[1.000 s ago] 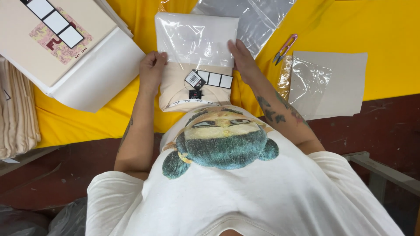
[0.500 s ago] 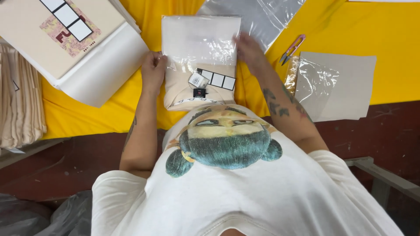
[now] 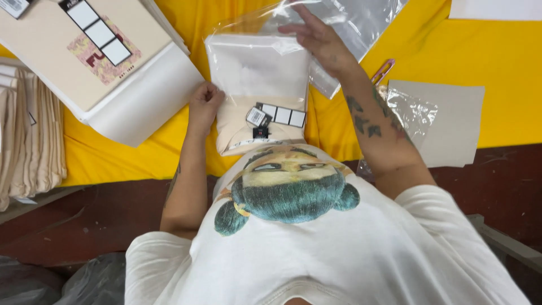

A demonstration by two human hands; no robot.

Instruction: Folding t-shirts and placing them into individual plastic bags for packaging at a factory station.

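At the far left edge of the bench, which is covered in yellow cloth, stands a stack of folded cream fabric pieces. Just beside it lies a pile of flat-folded cream garments, the top one showing a printed panel with three white squares. At centre, a folded cream garment sits partly inside a clear plastic bag: the upper portion is sleeved, while the lower end, with its hang tags and square print, projects from the bag mouth toward the person. The left hand is closed in a narrow grip on the left edge of the garment and bag at the opening. The right hand is spread wide, fingers extended, resting on the raised plastic at the bag's upper right corner; it grips nothing firmly that can be confirmed. Further right lie a pink-handled tool, too small to identify, and a grey card sheet with crumpled clear film on it. Judgement: bagging is roughly two-thirds complete; the lower end remains to be inserted and the bag is unsealed.
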